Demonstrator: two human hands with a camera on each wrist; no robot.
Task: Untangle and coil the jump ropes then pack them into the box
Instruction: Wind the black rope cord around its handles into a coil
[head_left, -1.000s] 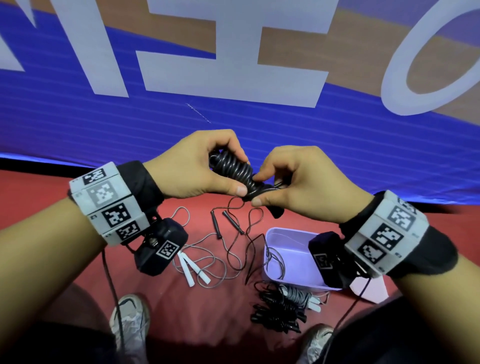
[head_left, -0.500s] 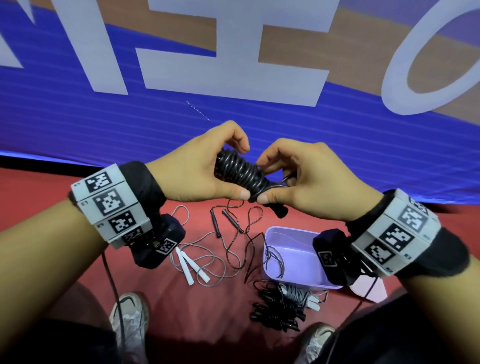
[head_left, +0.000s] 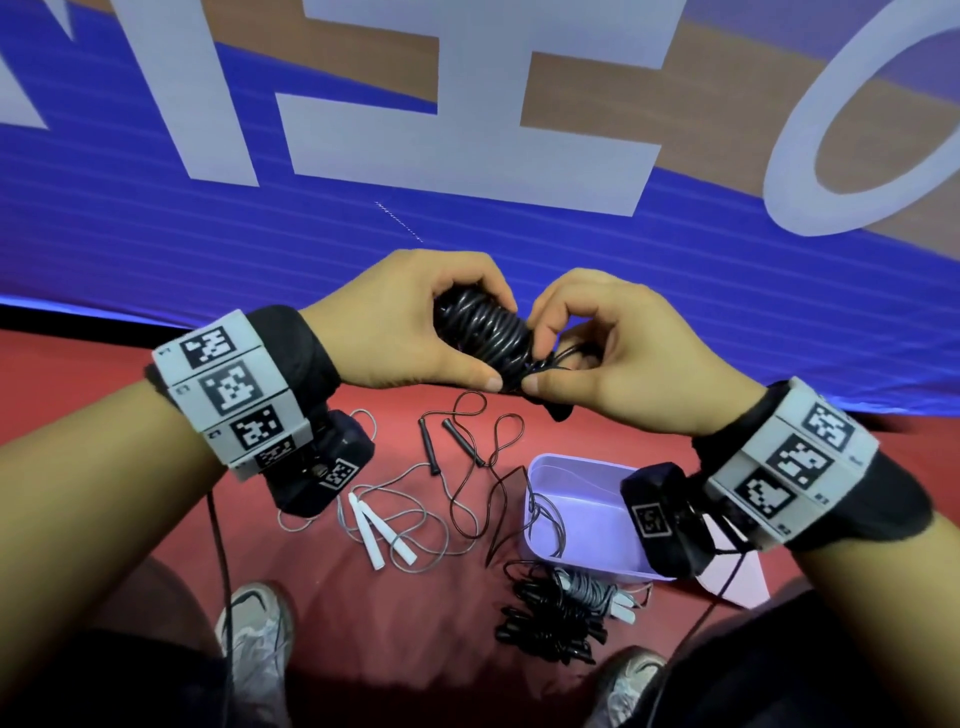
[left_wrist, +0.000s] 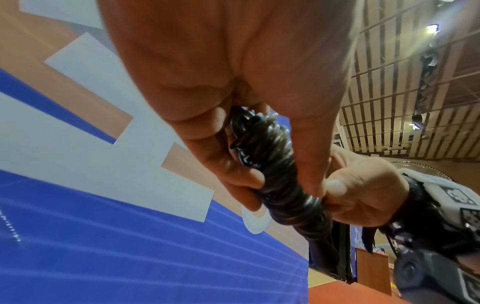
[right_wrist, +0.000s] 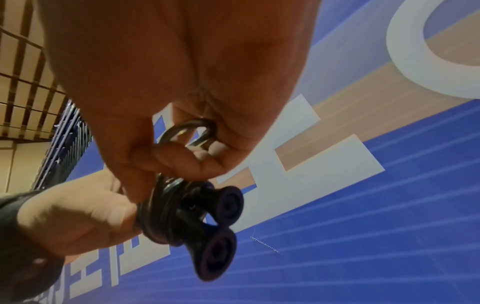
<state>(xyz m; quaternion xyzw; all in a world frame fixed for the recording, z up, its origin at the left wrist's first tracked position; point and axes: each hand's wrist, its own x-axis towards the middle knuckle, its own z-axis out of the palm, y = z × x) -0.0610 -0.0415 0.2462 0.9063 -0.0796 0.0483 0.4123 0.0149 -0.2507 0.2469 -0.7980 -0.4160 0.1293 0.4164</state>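
Observation:
I hold a black jump rope (head_left: 485, 332) wound in tight turns round its two handles, up in front of my chest. My left hand (head_left: 415, 332) grips the wound bundle (left_wrist: 275, 170), thumb underneath. My right hand (head_left: 597, 358) pinches the loose end of the cord (right_wrist: 193, 131) at the bundle's right end; the two handle butts (right_wrist: 223, 220) stick out below it. On the red floor lie a loose black rope (head_left: 467, 452) and a loose grey rope with white handles (head_left: 379, 530). A lilac box (head_left: 582, 514) stands to the right with a cord over its rim.
Several coiled ropes, black and grey, (head_left: 561, 613) lie in a pile in front of the box. My two shoes (head_left: 254, 623) are at the bottom of the head view. A blue banner with large white letters (head_left: 363, 104) stands behind the red floor.
My right hand has carried the cord end over the bundle's right end, adding to the winding. Both hands have shifted slightly; the ropes on the floor lie as before.

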